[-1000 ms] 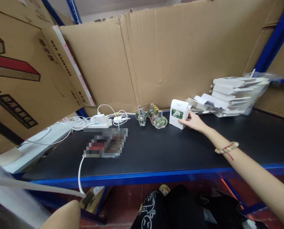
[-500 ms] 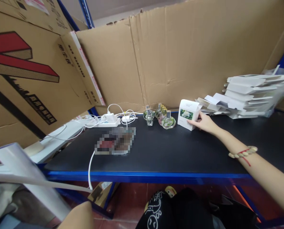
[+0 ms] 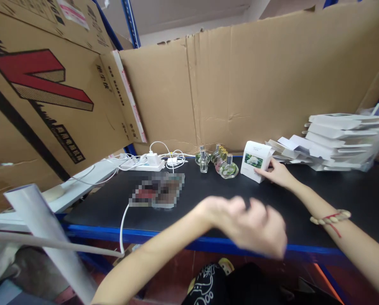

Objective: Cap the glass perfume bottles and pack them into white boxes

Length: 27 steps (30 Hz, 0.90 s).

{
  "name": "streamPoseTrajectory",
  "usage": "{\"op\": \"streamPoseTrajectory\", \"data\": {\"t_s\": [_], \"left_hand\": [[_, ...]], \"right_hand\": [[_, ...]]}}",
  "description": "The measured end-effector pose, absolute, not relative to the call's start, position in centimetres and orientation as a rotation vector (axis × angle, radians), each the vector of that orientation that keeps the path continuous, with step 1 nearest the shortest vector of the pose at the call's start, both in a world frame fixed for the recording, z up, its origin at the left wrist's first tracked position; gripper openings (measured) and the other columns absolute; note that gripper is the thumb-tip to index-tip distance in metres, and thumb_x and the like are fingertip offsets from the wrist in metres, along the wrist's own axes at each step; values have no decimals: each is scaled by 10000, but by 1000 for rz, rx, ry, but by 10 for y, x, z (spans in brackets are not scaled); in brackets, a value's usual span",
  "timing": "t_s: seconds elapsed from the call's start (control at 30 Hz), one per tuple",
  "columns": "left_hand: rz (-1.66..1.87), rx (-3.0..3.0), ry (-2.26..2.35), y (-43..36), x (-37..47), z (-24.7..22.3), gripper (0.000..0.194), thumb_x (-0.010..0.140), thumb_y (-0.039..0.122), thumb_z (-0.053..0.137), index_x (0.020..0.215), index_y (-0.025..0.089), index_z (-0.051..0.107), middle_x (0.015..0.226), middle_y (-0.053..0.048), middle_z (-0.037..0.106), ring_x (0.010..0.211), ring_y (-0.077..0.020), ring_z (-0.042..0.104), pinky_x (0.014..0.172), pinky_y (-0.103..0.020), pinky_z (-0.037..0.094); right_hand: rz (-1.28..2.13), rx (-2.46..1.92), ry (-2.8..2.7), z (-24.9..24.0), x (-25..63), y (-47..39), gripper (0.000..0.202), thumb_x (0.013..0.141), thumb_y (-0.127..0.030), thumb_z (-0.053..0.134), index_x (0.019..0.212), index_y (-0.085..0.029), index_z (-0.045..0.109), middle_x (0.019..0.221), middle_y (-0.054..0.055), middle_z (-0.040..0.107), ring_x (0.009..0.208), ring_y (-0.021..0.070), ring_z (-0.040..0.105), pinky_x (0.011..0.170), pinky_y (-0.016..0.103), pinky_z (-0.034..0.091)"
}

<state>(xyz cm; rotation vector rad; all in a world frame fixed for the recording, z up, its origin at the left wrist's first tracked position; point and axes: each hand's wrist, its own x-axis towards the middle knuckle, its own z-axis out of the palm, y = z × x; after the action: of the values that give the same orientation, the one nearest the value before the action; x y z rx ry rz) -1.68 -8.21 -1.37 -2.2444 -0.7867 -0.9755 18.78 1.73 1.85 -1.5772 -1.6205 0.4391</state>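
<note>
A white box with a green and white flower picture stands upright on the black tabletop. My right hand grips it from its right side, thumb on the front face. My left hand hangs in front of the box over the table's front edge; it is smeared by motion, its fingers look curled, and whether it holds anything is hidden. Left of the box are glass bottles with silver and gold caps, along with a slim clear bottle.
Flattened white boxes are piled at the right. A power strip with white cables lies at the back left, a blurred-out flat item before it. Cardboard walls the back; a blue edge runs along the front.
My left arm has risen from the bottom left, and the left hand has come into view before the box. My right hand still grips the box. The view has shifted slightly.
</note>
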Motion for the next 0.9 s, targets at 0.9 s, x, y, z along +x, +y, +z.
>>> {"op": "streamPoseTrajectory", "data": {"t_s": [0.9], "left_hand": [[-1256, -2094, -2484, 19, -53, 22, 393, 774, 151, 508, 1159, 140, 430, 1139, -116, 538, 1064, -213, 524, 875, -282, 391]], "right_hand": [[158, -1713, -1836, 24, 184, 7, 416, 634, -518, 541, 877, -182, 500, 713, 43, 591, 595, 184, 545, 541, 305, 422]]}}
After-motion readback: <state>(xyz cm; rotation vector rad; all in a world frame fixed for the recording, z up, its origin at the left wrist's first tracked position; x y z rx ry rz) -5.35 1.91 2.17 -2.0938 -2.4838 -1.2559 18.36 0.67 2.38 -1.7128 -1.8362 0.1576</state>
